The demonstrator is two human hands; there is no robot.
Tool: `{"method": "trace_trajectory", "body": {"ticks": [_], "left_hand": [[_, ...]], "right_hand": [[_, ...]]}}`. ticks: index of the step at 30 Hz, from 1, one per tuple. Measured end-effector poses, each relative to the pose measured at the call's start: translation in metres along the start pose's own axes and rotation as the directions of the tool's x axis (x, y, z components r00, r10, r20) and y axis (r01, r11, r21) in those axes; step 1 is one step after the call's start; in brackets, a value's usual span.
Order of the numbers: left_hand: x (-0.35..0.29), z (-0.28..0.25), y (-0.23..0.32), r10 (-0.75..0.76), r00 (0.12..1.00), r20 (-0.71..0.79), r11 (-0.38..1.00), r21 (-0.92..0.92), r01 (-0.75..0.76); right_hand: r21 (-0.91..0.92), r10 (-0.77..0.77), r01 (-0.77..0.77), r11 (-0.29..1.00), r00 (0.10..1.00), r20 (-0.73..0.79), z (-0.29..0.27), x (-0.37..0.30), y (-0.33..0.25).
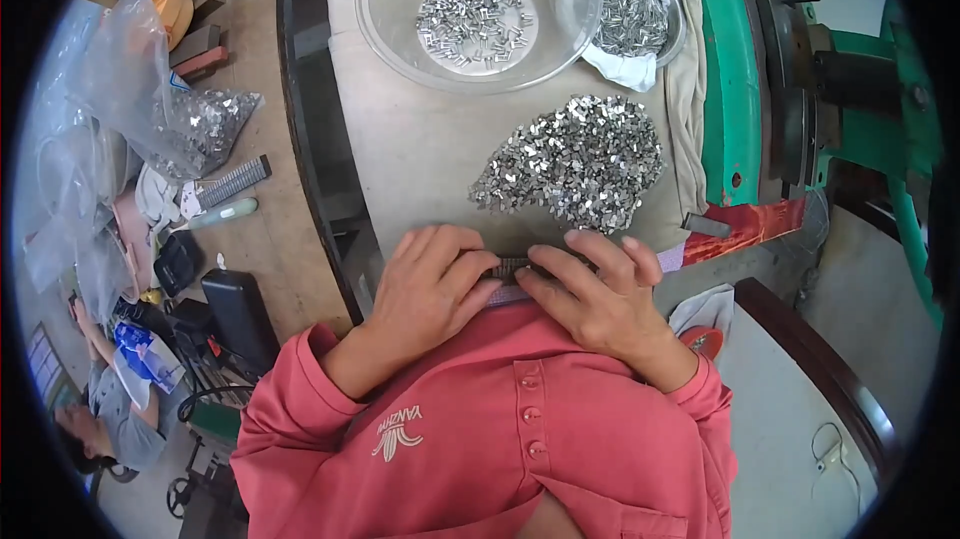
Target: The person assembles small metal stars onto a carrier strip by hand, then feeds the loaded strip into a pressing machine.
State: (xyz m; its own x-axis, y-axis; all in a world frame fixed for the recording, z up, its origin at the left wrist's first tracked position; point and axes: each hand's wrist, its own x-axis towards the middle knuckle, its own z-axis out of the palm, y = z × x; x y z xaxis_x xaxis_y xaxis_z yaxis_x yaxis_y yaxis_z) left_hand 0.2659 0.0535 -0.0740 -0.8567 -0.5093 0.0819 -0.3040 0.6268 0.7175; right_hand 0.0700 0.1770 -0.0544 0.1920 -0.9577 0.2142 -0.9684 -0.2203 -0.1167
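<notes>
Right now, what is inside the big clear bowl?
The clear bowl holds a heap of small shiny metal pieces at its middle. Its far rim is cut off by the picture edge.

- A heap of small metal pieces [572,165] is blocking the cloth just beyond the right hand [600,291].
- Bare cloth [410,154] is lying open beyond the left hand [432,291].
- A clear bowl [480,11] is crowding the far edge; its rim height is seemingly low.

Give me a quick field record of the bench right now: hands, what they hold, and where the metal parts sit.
left hand: fingers on a short row of small metal pieces at the near table edge
right hand: fingers on the same row, from the other side
loose pile: shiny metal pieces on the cloth, just beyond the hands
clear bowl: holds more pieces, far side
second dish: pieces, right of the bowl
green machine: right of the cloth
</notes>
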Motion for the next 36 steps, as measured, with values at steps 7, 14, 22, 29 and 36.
{"method": "trace_trajectory", "body": {"ticks": [7, 14, 22, 29, 36], "left_hand": [[-0.003, 0.002, -0.003, -0.027, 1.000, -0.005, 0.999, -0.037, 0.027], [0.002, 0.008, 0.002, 0.021, 0.999, -0.047, 0.999, -0.046, -0.023], [0.014, 0.024, 0.011, 0.023, 0.999, -0.041, 0.999, -0.049, -0.025], [0.010, 0.027, 0.011, 0.013, 0.998, -0.058, 0.999, -0.030, -0.015], [0.001, 0.011, 0.004, 0.002, 0.998, -0.061, 1.000, 0.013, -0.001]], "right_hand": [[0.104, 0.166, -0.156, 0.982, 0.981, -0.097, -0.004, -0.015, 0.011], [0.148, 0.278, -0.258, 0.955, 0.952, -0.132, -0.002, -0.029, 0.011], [0.141, 0.320, -0.305, 0.942, 0.941, -0.105, -0.005, -0.034, 0.014], [0.160, 0.392, -0.379, 0.911, 0.918, -0.058, -0.008, -0.053, 0.021], [0.184, 0.418, -0.399, 0.898, 0.905, -0.079, -0.005, -0.057, 0.024]]}}
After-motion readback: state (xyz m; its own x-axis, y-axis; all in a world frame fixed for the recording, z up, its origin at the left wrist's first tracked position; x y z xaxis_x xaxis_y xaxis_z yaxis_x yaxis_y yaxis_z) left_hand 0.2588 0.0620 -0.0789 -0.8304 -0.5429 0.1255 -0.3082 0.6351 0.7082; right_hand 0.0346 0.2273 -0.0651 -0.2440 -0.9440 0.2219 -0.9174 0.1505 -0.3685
